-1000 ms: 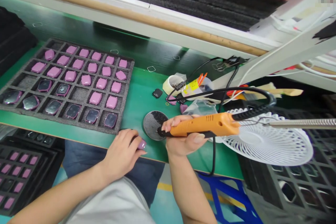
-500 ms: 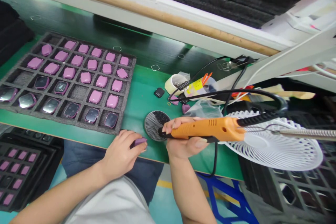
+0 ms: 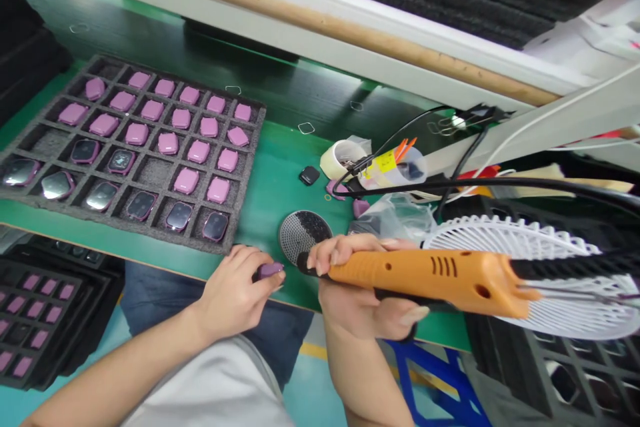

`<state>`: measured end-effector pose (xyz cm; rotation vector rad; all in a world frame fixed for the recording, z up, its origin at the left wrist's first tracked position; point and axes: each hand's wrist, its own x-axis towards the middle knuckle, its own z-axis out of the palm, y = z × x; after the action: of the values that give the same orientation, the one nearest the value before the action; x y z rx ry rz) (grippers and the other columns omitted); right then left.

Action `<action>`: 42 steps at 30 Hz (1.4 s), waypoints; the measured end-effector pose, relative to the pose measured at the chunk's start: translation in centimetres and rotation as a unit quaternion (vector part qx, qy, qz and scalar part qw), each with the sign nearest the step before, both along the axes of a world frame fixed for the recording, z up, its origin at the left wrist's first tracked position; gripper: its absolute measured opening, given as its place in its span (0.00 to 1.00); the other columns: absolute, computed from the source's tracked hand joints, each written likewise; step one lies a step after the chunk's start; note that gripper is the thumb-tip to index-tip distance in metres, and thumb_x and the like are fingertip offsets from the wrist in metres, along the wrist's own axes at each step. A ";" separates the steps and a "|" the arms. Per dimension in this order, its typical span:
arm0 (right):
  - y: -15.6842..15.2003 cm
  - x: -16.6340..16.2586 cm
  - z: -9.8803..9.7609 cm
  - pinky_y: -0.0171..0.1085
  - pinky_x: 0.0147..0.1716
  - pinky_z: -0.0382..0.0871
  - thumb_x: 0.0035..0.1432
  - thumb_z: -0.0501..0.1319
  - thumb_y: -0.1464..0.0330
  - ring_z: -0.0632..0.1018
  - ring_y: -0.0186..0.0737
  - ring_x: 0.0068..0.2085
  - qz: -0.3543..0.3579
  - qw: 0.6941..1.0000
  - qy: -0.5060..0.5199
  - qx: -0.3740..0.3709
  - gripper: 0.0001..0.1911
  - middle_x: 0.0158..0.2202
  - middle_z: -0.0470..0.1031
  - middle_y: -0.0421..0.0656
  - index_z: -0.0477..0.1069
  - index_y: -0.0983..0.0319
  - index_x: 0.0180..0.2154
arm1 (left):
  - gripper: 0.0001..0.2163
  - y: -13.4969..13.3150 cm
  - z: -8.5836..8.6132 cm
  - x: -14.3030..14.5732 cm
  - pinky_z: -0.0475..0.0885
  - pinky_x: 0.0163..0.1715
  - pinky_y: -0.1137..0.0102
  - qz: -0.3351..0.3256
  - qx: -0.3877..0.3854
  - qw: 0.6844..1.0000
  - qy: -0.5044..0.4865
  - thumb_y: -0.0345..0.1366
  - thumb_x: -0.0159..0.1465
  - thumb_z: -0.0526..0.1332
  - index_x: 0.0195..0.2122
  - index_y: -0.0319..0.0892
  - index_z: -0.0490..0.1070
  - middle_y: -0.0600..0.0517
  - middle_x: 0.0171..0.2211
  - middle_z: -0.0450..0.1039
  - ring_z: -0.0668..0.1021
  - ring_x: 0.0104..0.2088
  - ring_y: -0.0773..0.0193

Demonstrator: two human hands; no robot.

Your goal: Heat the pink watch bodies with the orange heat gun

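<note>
Green desk (image 3: 283, 147), and it's moving: the orange tool (image 3: 420, 273) swings its back end up, the purple piece (image 3: 271, 270) rolls edge-on!

Left hand (image 3: 237, 290) pinches that piece between thumb and fingers at the near edge; right hand (image 3: 350, 303) wraps the tool, nose by the round mesh disc (image 3: 303, 233), whether touching I can't tell. Tool and piece stand apart, so I'd judge no work between them this instant. Alongside, the foam tray (image 3: 156, 173) carries rows of purple backs (image 3: 169, 143), with glossy dark faces (image 3: 141, 206) along the near row. Lower left, a black tray (image 3: 56, 328) holds purple units (image 3: 35, 309).
</note>
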<state>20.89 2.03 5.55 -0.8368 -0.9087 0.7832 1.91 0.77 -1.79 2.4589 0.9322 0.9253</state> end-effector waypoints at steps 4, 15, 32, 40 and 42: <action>-0.4 -0.9 -0.1 0.42 0.24 0.75 0.66 0.67 0.40 0.75 0.40 0.26 0.067 0.998 0.012 -0.002 0.24 0.34 0.75 0.34 0.75 0.43 0.55 | 0.09 0.0 -0.2 0.0 0.75 0.48 0.55 0.002 0.000 1.000 -0.002 0.29 0.74 0.67 0.53 0.45 0.82 0.44 0.50 0.80 0.78 0.49 0.53; -0.6 -1.2 -0.8 0.42 0.26 0.76 0.64 0.69 0.40 0.75 0.39 0.27 0.086 0.996 0.014 -0.011 0.25 0.35 0.76 0.35 0.74 0.44 0.54 | 0.09 0.1 -0.3 0.0 0.74 0.48 0.55 0.000 0.008 1.000 -0.013 0.29 0.74 0.65 0.52 0.45 0.82 0.44 0.49 0.79 0.78 0.49 0.51; -0.9 -1.9 -2.3 0.43 0.28 0.77 0.62 0.70 0.39 0.77 0.39 0.28 0.100 0.995 -0.009 0.010 0.28 0.36 0.78 0.36 0.76 0.44 0.57 | 0.13 -0.3 -0.5 0.2 0.74 0.48 0.55 0.010 0.004 1.000 -0.021 0.27 0.71 0.64 0.53 0.45 0.83 0.44 0.48 0.79 0.78 0.48 0.51; -0.4 -1.8 -2.3 0.42 0.27 0.76 0.59 0.73 0.38 0.78 0.38 0.27 0.123 0.992 0.017 -0.010 0.29 0.34 0.78 0.34 0.76 0.44 0.54 | 0.11 -0.4 -0.5 0.3 0.74 0.44 0.57 0.023 -0.001 1.000 -0.020 0.28 0.71 0.66 0.52 0.47 0.83 0.44 0.47 0.79 0.76 0.45 0.52; -0.2 -1.3 -1.9 0.42 0.26 0.76 0.60 0.71 0.38 0.77 0.39 0.26 0.119 0.993 0.024 -0.014 0.28 0.33 0.77 0.35 0.76 0.45 0.53 | 0.10 -0.5 -0.5 0.3 0.74 0.44 0.58 0.030 0.000 1.000 -0.006 0.31 0.73 0.68 0.53 0.47 0.83 0.44 0.47 0.79 0.77 0.45 0.52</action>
<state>19.63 1.87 3.69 -0.7382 -0.9674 1.0206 2.20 0.31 -2.31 2.4355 1.0070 0.9575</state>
